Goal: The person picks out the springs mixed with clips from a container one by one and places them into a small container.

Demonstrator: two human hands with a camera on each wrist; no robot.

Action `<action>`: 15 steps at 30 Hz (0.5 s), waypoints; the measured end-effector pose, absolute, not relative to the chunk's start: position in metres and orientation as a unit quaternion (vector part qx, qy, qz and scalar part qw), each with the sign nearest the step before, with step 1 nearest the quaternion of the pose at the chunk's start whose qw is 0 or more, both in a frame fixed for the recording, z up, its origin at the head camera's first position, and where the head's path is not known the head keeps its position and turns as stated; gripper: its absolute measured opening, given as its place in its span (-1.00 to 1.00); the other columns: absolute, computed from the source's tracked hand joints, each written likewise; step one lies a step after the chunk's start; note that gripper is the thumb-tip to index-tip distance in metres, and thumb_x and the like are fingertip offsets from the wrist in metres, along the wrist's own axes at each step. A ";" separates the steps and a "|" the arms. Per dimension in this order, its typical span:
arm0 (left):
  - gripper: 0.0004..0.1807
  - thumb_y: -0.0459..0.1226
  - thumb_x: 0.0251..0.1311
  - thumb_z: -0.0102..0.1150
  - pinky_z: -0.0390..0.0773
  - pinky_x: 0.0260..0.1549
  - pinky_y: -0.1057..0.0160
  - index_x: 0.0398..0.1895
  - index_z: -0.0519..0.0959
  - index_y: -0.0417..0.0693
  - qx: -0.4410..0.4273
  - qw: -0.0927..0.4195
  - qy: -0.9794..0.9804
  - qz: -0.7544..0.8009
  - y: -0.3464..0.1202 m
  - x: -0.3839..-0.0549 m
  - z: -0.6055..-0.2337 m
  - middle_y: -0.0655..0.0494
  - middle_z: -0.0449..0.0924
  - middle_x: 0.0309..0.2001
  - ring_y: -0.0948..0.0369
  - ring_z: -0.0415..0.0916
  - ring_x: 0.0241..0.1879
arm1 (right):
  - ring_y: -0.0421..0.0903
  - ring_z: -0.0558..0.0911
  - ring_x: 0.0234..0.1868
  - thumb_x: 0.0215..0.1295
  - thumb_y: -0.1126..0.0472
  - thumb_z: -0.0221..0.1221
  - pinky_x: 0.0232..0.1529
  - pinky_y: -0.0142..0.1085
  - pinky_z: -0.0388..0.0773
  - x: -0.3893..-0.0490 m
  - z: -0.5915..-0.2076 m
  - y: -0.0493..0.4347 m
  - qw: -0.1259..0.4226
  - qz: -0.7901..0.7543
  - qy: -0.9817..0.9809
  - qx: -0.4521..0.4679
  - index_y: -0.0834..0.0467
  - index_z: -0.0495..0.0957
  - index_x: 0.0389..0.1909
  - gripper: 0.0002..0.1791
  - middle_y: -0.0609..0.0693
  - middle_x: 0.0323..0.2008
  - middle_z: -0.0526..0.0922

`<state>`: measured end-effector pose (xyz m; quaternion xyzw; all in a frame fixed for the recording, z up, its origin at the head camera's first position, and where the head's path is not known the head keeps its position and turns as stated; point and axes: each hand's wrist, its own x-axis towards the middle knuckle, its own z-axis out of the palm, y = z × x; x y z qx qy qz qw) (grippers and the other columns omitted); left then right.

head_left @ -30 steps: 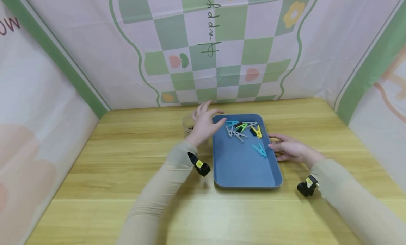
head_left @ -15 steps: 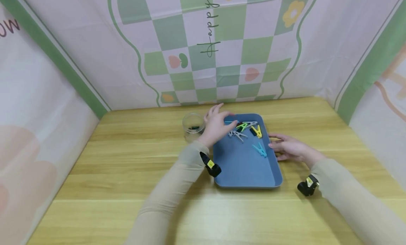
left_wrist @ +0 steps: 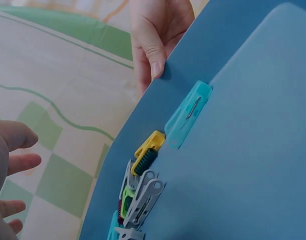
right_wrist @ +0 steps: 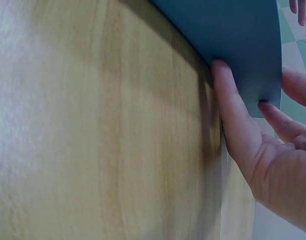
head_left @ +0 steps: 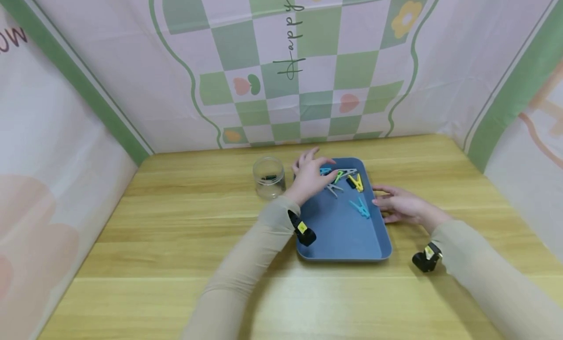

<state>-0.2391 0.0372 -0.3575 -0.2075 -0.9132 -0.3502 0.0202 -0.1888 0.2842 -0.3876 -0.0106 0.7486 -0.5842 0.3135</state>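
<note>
My left hand [head_left: 308,178] hovers over the far left of the blue tray [head_left: 338,240], fingers spread, and the left wrist view shows nothing between them. Under and beyond it lie several small plastic clothespins: grey [head_left: 335,189], green [head_left: 339,176] and blue [head_left: 324,171] ones, partly hidden by the hand. A yellow clothespin [left_wrist: 155,142] lies against a dark ridged piece [left_wrist: 146,161]. Closer to the tray's right wall is a turquoise clothespin [head_left: 360,209]. My right hand [head_left: 402,206] rests against the tray's right side, its fingertips touching the outer wall and rim.
A clear round jar [head_left: 270,186] stands left of the tray with small dark pieces [head_left: 269,178] at its bottom. The wooden table [head_left: 176,232] ends at a patterned curtain [head_left: 176,110] behind, with more curtains at both sides.
My left hand has moved right, from beside the jar to over the tray's far left part, uncovering the jar. The right hand and the tray have stayed in place.
</note>
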 end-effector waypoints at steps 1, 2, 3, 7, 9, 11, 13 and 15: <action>-0.68 -0.07 0.26 0.13 -0.18 0.29 -0.20 0.01 0.61 0.06 -0.208 0.018 -0.913 -0.350 0.039 -0.239 -0.358 -0.03 0.08 0.44 -0.06 -0.12 0.44 | -0.23 0.58 -0.08 0.46 0.22 -0.11 0.00 -0.13 0.56 -0.189 -0.388 0.284 0.314 -0.584 0.749 -0.010 0.26 -0.40 0.46 -0.21 0.51 0.35 -0.01; -0.68 -0.07 0.26 0.12 -0.18 0.29 -0.20 0.02 0.61 0.06 -0.209 0.015 -0.913 -0.350 0.041 -0.239 -0.359 -0.03 0.08 0.44 -0.06 -0.13 0.44 | -0.22 0.57 -0.08 0.46 0.21 -0.11 0.00 -0.13 0.56 -0.189 -0.388 0.285 0.314 -0.583 0.750 -0.011 0.26 -0.40 0.46 -0.21 0.51 0.35 -0.01; -0.68 -0.07 0.26 0.12 -0.18 0.30 -0.20 0.02 0.61 0.07 -0.209 0.013 -0.913 -0.349 0.043 -0.240 -0.360 -0.02 0.07 0.44 -0.05 -0.13 0.45 | -0.22 0.57 -0.08 0.46 0.21 -0.11 0.00 -0.13 0.56 -0.189 -0.388 0.285 0.314 -0.582 0.750 -0.010 0.26 -0.40 0.46 -0.21 0.51 0.35 -0.01; -0.68 -0.04 0.26 0.12 -0.17 0.31 -0.19 0.02 0.60 0.12 -0.205 0.002 -0.918 -0.340 0.052 -0.241 -0.366 0.02 0.07 0.45 -0.01 -0.14 0.45 | -0.19 0.57 -0.05 0.47 0.21 -0.11 0.01 -0.11 0.55 -0.189 -0.387 0.284 0.313 -0.581 0.751 -0.007 0.25 -0.40 0.47 -0.22 0.51 0.36 -0.02; -0.67 -0.03 0.26 0.12 -0.17 0.31 -0.18 0.04 0.60 0.15 -0.205 -0.003 -0.920 -0.335 0.056 -0.242 -0.369 0.02 0.06 0.45 0.00 -0.14 0.46 | -0.17 0.57 -0.03 0.47 0.21 -0.11 0.02 -0.11 0.55 -0.189 -0.387 0.284 0.314 -0.580 0.752 -0.007 0.25 -0.40 0.46 -0.22 0.51 0.36 -0.02; -0.65 -0.01 0.26 0.12 -0.17 0.31 -0.18 0.07 0.58 0.18 -0.205 -0.007 -0.922 -0.328 0.060 -0.243 -0.371 0.02 0.04 0.46 0.00 -0.16 0.46 | -0.15 0.57 -0.01 0.47 0.19 -0.11 0.02 -0.10 0.55 -0.189 -0.387 0.285 0.314 -0.579 0.753 -0.009 0.26 -0.40 0.46 -0.21 0.51 0.36 -0.02; -0.63 0.00 0.26 0.11 -0.17 0.32 -0.19 0.10 0.56 0.21 -0.207 -0.011 -0.926 -0.317 0.062 -0.243 -0.373 0.01 0.01 0.47 0.00 -0.18 0.47 | -0.15 0.56 0.00 0.47 0.18 -0.10 0.02 -0.10 0.55 -0.189 -0.386 0.285 0.313 -0.577 0.754 -0.011 0.27 -0.40 0.46 -0.21 0.51 0.35 -0.01; -0.62 0.02 0.25 0.11 -0.17 0.32 -0.19 0.12 0.55 0.25 -0.207 -0.014 -0.930 -0.304 0.064 -0.243 -0.374 0.00 -0.03 0.48 -0.01 -0.20 0.47 | -0.15 0.57 0.00 0.46 0.17 -0.09 0.02 -0.10 0.55 -0.189 -0.386 0.284 0.312 -0.577 0.755 -0.010 0.27 -0.39 0.46 -0.20 0.51 0.35 -0.01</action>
